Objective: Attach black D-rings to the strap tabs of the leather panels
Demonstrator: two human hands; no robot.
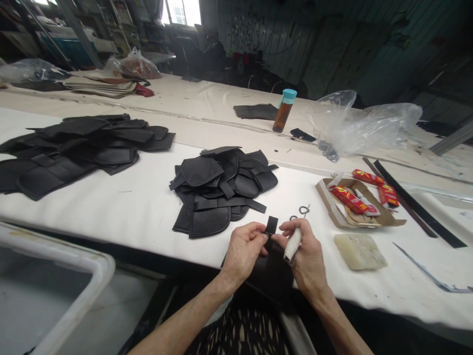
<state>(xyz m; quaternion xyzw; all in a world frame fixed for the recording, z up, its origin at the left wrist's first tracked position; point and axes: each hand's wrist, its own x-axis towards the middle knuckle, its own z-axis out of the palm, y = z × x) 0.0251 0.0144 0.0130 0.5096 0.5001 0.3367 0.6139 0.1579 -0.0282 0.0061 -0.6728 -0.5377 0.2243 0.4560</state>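
A black leather piece with a short strap lies at the table's front edge, partly over my lap. My left hand pinches it at the base of the strap from the left. From the right, my right hand is closed on the same spot, its thumb and fingertip meeting the strap. White wrapping covers a finger of that hand. What lies between the fingertips is too small to make out. Small scissors rest on the table just beyond my right hand, their blades hidden.
Black leather pieces form a near pile and a left pile. At right are a cardboard box with red packets, a yellowish block, a thin metal tool and black strips. A bottle stands behind.
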